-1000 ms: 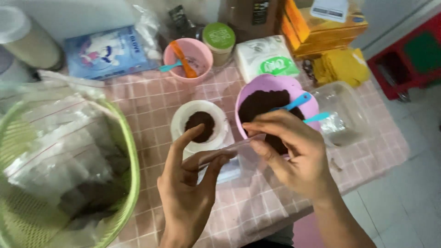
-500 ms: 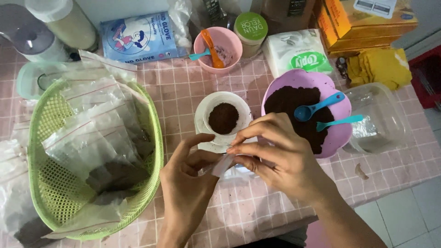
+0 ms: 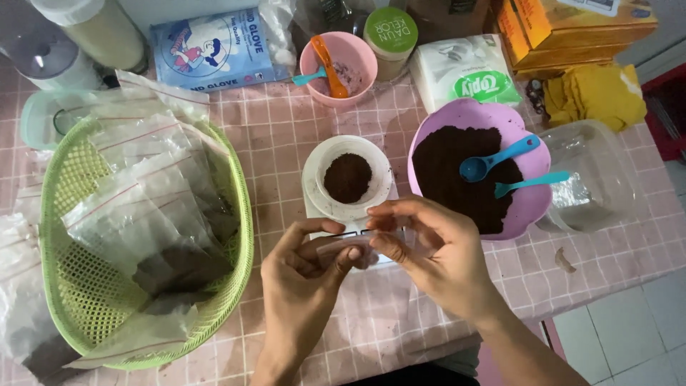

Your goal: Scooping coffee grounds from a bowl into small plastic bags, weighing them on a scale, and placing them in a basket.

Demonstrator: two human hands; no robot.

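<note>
My left hand (image 3: 304, 282) and my right hand (image 3: 436, 254) together pinch a small clear plastic zip bag (image 3: 350, 248) just in front of a white scale. On the scale stands a small white cup (image 3: 348, 179) holding a mound of dark brown powder. To its right a purple bowl (image 3: 493, 121) is filled with the same dark powder, with a blue spoon (image 3: 493, 159) and a teal spoon (image 3: 532, 184) resting in it. A green mesh basket (image 3: 78, 300) at the left holds several clear zip bags, some with dark powder inside.
A pink bowl (image 3: 357, 53) with an orange and a teal spoon stands at the back. Around it are a blue glove box (image 3: 211, 50), a green-lidded jar (image 3: 391, 32), a tissue pack (image 3: 464, 71), a yellow cloth (image 3: 597, 93) and a clear plastic container (image 3: 593, 179). The table edge runs along the right.
The view has shifted right and down, so the basket shows more fully. Both hands have lowered a little with the bag, still pinched together in front of the cup.
</note>
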